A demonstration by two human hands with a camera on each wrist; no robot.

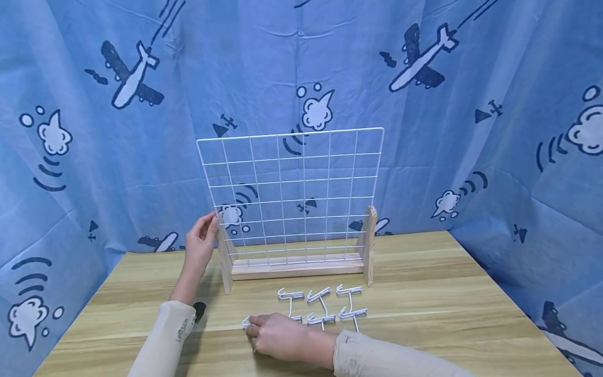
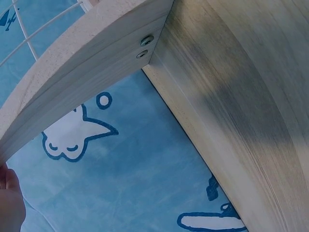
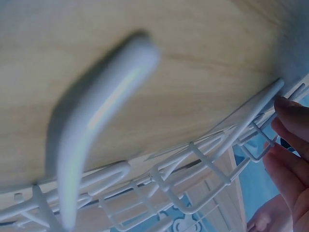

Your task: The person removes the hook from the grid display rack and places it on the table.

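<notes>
A white wire grid panel (image 1: pixel 303 175) stands upright in a pale wooden stand (image 1: pixel 297 270) at the middle of the table. My left hand (image 1: pixel 200 243) grips the upper part of the stand's left side post, its fingertips (image 2: pixel 10 179) at the wood's edge in the left wrist view. In front of the stand, my right hand (image 1: pixel 280 335) pinches a white wire hook (image 1: pixel 246 323) at the left end of the front row; the hand covers most of it. Beside it lie several more white hooks (image 1: pixel 348 289) in two rows, also close up in the right wrist view (image 3: pixel 193 169).
The wood-grain table (image 1: pixel 424 293) extends on both sides of the stand. A blue curtain (image 1: pixel 264 68) with airplane prints hangs behind and at both sides. Two bolt heads (image 2: pixel 147 40) show on the side post.
</notes>
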